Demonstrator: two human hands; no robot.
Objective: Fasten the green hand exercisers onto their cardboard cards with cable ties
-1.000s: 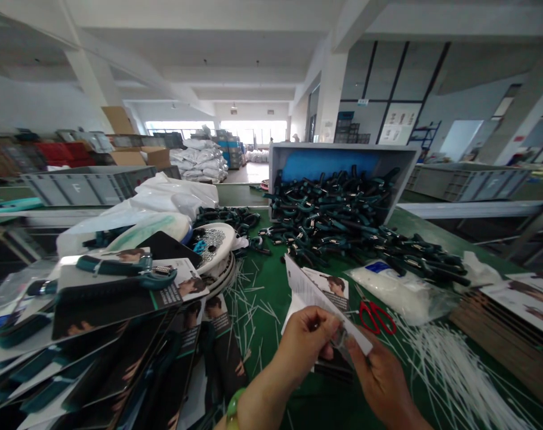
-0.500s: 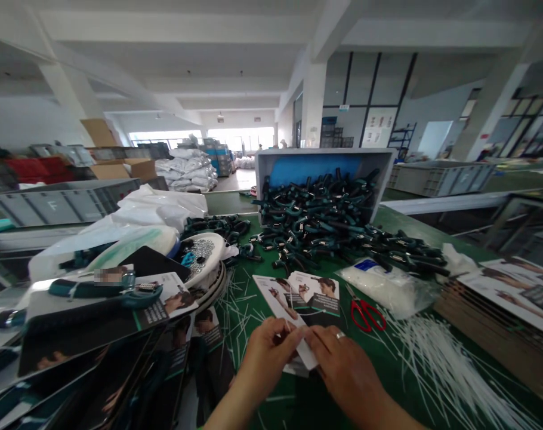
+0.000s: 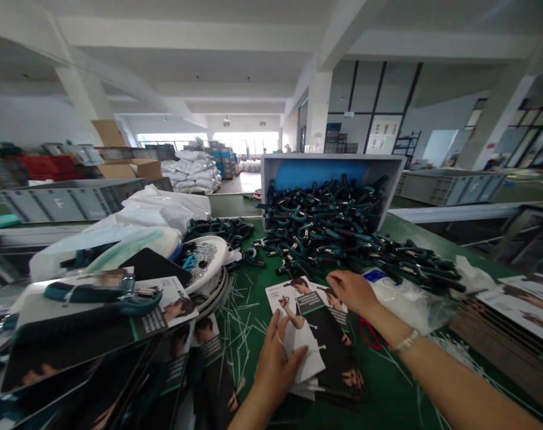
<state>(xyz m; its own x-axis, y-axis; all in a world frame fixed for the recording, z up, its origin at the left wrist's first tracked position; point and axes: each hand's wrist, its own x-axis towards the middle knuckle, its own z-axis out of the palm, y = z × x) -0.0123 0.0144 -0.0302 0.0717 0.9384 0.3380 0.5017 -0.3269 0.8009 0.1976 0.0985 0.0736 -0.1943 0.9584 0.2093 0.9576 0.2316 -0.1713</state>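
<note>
My left hand (image 3: 280, 355) is low on a white printed leaflet (image 3: 296, 334), with the thumb on top and the fingers under its edge. The leaflet lies on a small stack of printed cards (image 3: 334, 358). My right hand (image 3: 349, 291) reaches across to the stack's far end, its curled fingertips at the top edge of a card. Just past those fingers, the spilled teal-and-black spring hand exercisers (image 3: 343, 242) spread over the table. Red-handled scissors (image 3: 370, 334) lie partly hidden under my right forearm.
A grey crate (image 3: 334, 157) tips its load onto the green workbench (image 3: 388, 388). Left of my hands, carded hand exercisers (image 3: 96, 334) lie piled beside a white bag (image 3: 146, 221). A plastic-wrapped white bundle (image 3: 406, 301) and loose white plastic strips (image 3: 240, 322) lie around them.
My hands have moved apart. The right hand went up and across to the far end of the cards, its forearm now over the scissors, and the left hand lowered a white leaflet onto the stack.
</note>
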